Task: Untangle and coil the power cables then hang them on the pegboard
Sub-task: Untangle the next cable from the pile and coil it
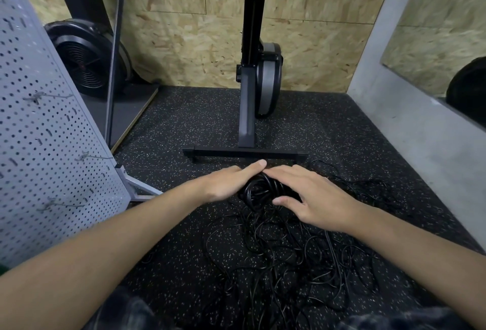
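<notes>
Loose black cables (276, 258) lie in a messy pile on the speckled floor (184, 124). Just past them, our right hand (313, 198) holds a small coil (260, 190) between thumb and fingers. Our left hand (226, 185) presses flat against its side. A grey pegboard (52, 124) stands on our left.

Two hands: left hand (223, 185), right hand (315, 198); one coil (263, 189); one tangle (289, 258); one pegboard (39, 145)
</notes>
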Demonstrator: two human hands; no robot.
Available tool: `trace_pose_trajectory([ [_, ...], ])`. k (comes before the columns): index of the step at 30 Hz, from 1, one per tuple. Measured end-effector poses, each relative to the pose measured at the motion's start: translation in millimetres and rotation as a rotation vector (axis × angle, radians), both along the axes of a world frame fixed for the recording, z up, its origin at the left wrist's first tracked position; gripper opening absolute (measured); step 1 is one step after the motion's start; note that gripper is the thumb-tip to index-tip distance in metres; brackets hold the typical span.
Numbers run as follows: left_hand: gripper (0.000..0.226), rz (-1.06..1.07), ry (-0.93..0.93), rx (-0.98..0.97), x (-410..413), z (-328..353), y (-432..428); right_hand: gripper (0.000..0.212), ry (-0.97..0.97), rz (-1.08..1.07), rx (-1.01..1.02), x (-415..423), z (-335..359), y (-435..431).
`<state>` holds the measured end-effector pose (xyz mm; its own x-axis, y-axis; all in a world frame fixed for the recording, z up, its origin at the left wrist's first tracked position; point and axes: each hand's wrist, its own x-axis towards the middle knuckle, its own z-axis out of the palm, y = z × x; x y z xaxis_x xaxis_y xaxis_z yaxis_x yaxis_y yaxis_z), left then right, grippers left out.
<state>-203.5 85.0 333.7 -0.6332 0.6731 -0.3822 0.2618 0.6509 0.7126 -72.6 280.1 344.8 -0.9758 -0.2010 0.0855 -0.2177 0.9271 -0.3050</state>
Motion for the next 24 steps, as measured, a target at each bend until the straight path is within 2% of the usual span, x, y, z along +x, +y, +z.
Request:
trace_pose_trajectory([
  [1,0.105,0.041,0.030,0.033,-0.9,-1.5,0.6,0.063,-0.013,-0.014,0.015,0.3,0.5,-1.1],
  [4,0.078,0.100,0.116,0.143,1.6,1.3,5.1,0.064,-0.041,-0.065,-0.020,0.5,1.9,-5.9],
  [7,0.066,0.150,0.238,0.210,7.3,5.9,6.9,0.065,-0.031,-0.115,-0.011,-2.1,1.2,-7.8],
  [9,0.066,0.161,0.189,0.263,9.1,12.2,4.3,0.066,-0.003,-0.127,-0.013,-5.5,-0.7,-4.0],
  [12,0.063,0.124,-0.009,0.340,8.2,17.8,-1.2,0.069,-0.002,-0.139,-0.041,-7.9,-3.0,3.9],
  [15,0.055,0.073,0.077,0.288,2.0,7.2,-0.7,0.072,-0.038,-0.145,-0.055,-8.5,-5.5,6.4],
  [21,0.021,0.250,0.177,0.336,-1.4,-0.9,6.9,0.076,-0.075,-0.189,-0.151,-11.8,-7.7,5.3],
  [24,0.014,0.307,0.203,0.355,-0.1,-2.3,9.0,0.077,-0.089,-0.173,-0.203,-9.5,-7.9,1.5],
])
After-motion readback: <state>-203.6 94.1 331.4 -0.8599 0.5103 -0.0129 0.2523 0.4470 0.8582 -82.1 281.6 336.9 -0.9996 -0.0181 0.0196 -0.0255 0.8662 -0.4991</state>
